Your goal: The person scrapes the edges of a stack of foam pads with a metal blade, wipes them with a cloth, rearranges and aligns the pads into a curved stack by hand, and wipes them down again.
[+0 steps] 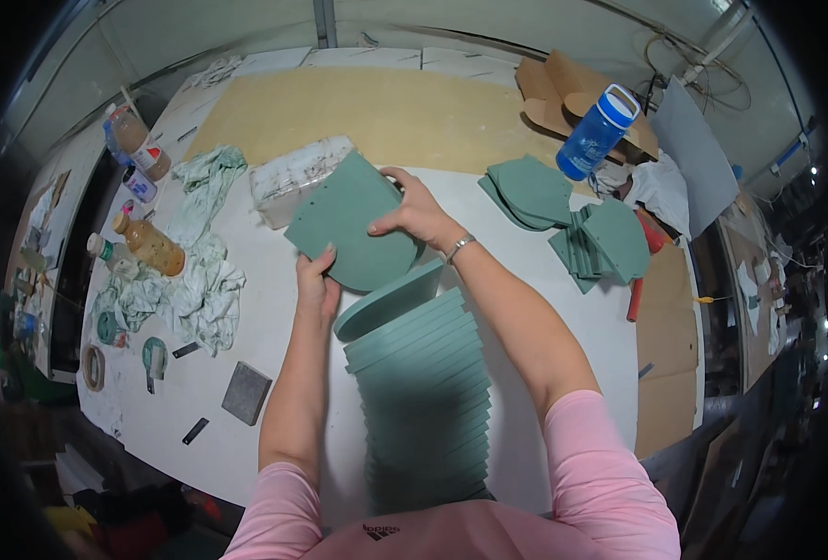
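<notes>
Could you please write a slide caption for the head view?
Left hand and right hand hold a round-ended green panel beyond a row of overlapping green panels.

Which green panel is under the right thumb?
The green panel between the left hand and right hand, straight edge toward the white block. Others sit in the long row nearer the body or in two groups at right.

Wide fisheye on your head, looking down and forward across desk [605,327]; your left hand [317,280], right hand [419,213] close, near frame centre.
</notes>
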{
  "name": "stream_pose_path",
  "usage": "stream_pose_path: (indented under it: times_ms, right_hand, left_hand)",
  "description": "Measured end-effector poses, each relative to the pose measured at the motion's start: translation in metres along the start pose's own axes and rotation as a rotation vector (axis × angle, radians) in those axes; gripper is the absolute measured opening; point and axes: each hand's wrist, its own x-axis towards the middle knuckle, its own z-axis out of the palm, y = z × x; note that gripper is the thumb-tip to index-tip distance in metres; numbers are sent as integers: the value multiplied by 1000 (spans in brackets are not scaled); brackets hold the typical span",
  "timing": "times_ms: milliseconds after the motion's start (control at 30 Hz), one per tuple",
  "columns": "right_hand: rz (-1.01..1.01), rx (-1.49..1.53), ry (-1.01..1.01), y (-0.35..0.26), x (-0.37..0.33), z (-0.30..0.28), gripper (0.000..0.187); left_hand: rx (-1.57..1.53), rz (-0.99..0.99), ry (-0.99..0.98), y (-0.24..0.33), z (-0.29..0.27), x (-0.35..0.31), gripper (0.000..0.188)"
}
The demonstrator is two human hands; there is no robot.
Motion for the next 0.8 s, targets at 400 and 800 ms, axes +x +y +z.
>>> stream_pose_path:
  times_ms: [400, 800]
  right_hand:
    - [-499, -808, -171, -26, 17, 58, 103]
    - [-253, -371, -110, -3, 31, 32, 106]
  left_hand:
    - [470, -419, 248, 23, -24, -51, 40]
    - [488, -363, 96, 22, -13, -85, 51]
